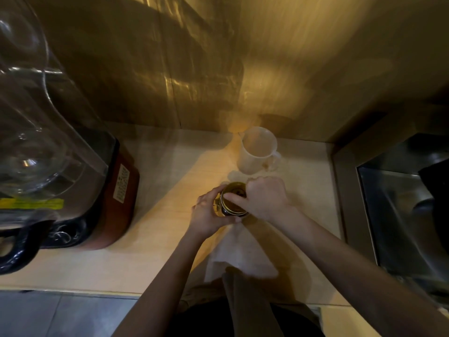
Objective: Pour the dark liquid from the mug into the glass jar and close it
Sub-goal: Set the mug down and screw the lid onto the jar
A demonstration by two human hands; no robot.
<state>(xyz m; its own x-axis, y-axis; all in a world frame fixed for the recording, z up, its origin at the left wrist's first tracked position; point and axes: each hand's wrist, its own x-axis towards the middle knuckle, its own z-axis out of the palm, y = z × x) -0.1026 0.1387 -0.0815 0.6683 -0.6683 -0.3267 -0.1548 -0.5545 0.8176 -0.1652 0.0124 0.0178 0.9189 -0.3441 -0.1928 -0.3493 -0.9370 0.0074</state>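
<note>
The glass jar (pixel 234 190) stands on the counter, dark liquid showing through its glass, with a metal clasp on its left side. My left hand (pixel 207 212) wraps around the jar's left side at the clasp. Resting on top of the jar, my right hand (pixel 263 198) has its thumb lying across the lid. Just behind the jar stands the white mug (pixel 257 149), upright, handle to the right; its inside looks pale and I see no liquid in it.
A blender with a clear pitcher (pixel 36 142) on a dark red base (pixel 121 190) fills the left. A steel sink (pixel 398 215) lies to the right. A white cloth (pixel 240 254) lies on the wooden counter (pixel 158 181) beneath my forearms. The wall stands close behind.
</note>
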